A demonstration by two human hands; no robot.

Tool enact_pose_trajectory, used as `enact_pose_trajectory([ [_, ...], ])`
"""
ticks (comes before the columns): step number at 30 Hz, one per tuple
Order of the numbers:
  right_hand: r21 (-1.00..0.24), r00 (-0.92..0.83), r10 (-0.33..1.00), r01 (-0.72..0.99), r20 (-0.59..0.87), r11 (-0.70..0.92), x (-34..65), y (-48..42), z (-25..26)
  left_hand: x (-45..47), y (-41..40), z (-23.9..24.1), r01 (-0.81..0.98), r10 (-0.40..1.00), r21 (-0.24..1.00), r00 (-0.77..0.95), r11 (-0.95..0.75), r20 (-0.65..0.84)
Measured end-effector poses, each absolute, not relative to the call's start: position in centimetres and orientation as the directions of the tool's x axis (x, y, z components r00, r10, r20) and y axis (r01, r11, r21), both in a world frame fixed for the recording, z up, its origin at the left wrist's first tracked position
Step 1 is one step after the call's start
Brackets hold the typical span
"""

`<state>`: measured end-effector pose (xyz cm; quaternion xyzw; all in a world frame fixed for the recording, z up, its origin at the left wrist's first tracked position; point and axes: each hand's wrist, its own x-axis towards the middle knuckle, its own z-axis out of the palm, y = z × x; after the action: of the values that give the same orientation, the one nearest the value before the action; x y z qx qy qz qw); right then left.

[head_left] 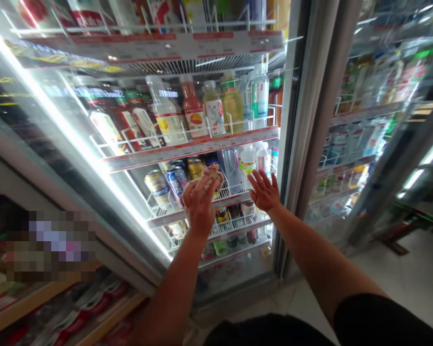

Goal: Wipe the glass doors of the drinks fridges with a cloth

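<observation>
I face an open drinks fridge with wire shelves point(234, 194). My left hand point(198, 204) reaches in at the can shelf and is closed around a patterned can point(213, 176), its fingers wrapped over it. Several cans point(158, 186) stand to the left of it on the same shelf. My right hand point(264, 191) hangs in front of the shelf's right part with fingers spread and nothing in it, near small clear bottles point(248, 161).
The glass door point(57, 158) is swung open at the left. The shelf above holds bottles point(193, 106) of juice and tea. A second, shut fridge point(364, 115) stands at the right. A low snack shelf point(57, 307) sits at the lower left.
</observation>
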<state>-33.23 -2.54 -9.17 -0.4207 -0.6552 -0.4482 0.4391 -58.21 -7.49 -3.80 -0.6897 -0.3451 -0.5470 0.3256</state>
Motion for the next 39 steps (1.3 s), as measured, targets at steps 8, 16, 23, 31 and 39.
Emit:
enact_pose_trajectory([
  [8, 0.183, -0.241, 0.216, 0.949, 0.946, 0.258, -33.1, -2.2, -9.6, -57.4, -8.2, -7.8, 0.803, 0.232, -0.175, 0.362, -0.570, 0.903],
  [16, 0.216, -0.256, 0.158, 0.948, 0.954, 0.235, -33.4, -2.5, -9.1, -58.2, -7.5, -6.7, 0.846, 0.120, -0.076, 0.163, -0.528, 0.979],
  [23, 0.239, -0.272, 0.132, 0.945, 0.953, 0.225, -33.3, -2.7, -8.8, -57.7, -7.5, -6.2, 0.798, 0.121, -0.134, 0.251, -0.588, 0.960],
  [31, 0.231, -0.269, 0.152, 0.946, 0.951, 0.226, -33.3, -2.6, -8.9, -56.9, -7.6, -5.9, 0.785, 0.119, -0.184, 0.311, -0.592, 0.943],
  [39, 0.244, -0.272, 0.110, 0.945, 0.956, 0.216, -33.4, -2.9, -8.6, -57.8, -6.8, -1.5, 0.837, 0.084, -0.205, 0.285, -0.507, 0.955],
])
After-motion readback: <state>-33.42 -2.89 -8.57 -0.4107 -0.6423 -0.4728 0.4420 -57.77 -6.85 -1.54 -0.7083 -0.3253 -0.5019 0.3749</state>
